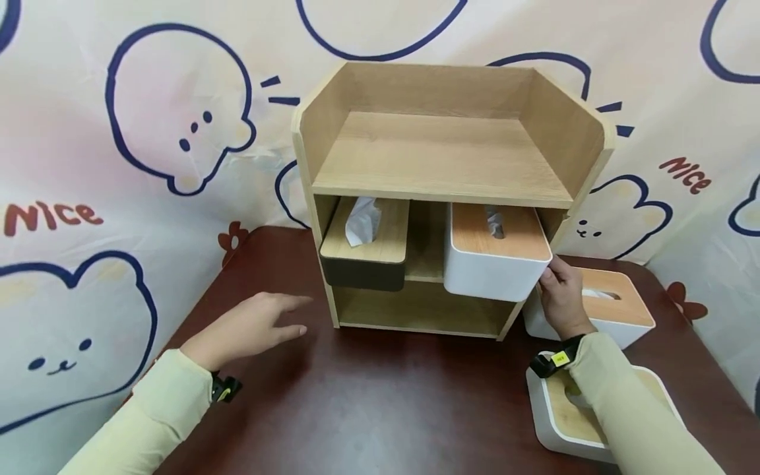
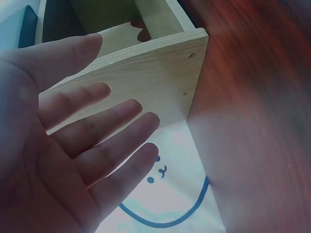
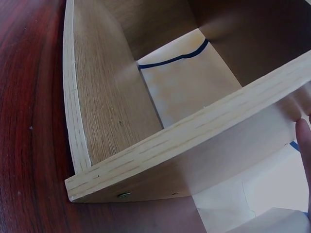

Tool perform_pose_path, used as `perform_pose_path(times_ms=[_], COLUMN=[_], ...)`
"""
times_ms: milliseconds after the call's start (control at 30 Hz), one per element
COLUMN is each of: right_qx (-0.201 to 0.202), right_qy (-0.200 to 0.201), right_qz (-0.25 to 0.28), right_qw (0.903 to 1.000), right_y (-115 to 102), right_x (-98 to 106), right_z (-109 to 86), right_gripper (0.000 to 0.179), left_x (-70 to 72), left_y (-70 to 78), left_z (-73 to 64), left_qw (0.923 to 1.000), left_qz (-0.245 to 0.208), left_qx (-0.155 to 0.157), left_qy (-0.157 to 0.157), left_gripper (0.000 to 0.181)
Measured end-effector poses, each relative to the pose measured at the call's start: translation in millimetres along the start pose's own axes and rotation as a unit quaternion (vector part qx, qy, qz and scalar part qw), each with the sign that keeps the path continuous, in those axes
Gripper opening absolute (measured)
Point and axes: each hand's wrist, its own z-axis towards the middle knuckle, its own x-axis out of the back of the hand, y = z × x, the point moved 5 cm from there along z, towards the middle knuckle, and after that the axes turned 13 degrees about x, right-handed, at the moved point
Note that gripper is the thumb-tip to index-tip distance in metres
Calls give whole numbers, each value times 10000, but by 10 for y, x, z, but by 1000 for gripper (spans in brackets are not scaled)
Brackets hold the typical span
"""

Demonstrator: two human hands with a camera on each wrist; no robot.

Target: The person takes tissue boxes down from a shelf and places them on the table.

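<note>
My left hand hovers over the table left of a small wooden shelf, fingers extended and holding nothing. In the left wrist view, its palm and spread fingers stand beside the shelf's side panel. A white tissue box with a wooden lid juts from the right of the shelf's middle level. My right hand is at that box's front right corner, beside the shelf's right panel. A fingertip shows at the panel's outer face; most of that hand is out of the right wrist view.
A dark tissue box with a wooden lid protrudes from the middle level's left. Two more white tissue boxes, one behind my right hand and one under my right forearm, stand on the dark red table. A patterned cloth hangs behind.
</note>
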Motion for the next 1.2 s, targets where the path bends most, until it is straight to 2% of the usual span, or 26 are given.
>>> perform_pose_path(times_ms=[133, 267, 467, 667, 833, 1067, 1200], right_qx=[106, 264, 271, 185, 269, 57, -27], right_qy=[-78, -208, -218, -196, -201, -206, -229], right_qz=[-209, -290, -714, -765, -1108, -916, -1096], right_qw=[9997, 9990, 9968, 9967, 9933, 9956, 9937], right_y=[-23, -43, -67, -62, -76, -74, -62], right_x=[8, 6, 33, 11, 17, 32, 34], right_z=[6, 5, 11, 22, 23, 19, 17], right_gripper=[36, 34, 31, 25, 25, 30, 31], left_x=[60, 120, 190, 210, 263, 338, 361], left_y=[23, 150, 503, 823, 1122, 1565, 1761], left_z=[3, -1, 16, 6, -43, -121, -124], left_qw=[9998, 9987, 9905, 9771, 9620, 9260, 9089], left_qz=[173, 361, 654, 1014, 992, 1099, 1128], left_qx=[-53, -287, -1054, -1777, -2440, -3453, -3804], left_qy=[-3, 196, 601, 589, 719, 1062, 1281], left_gripper=[52, 51, 44, 39, 38, 36, 36])
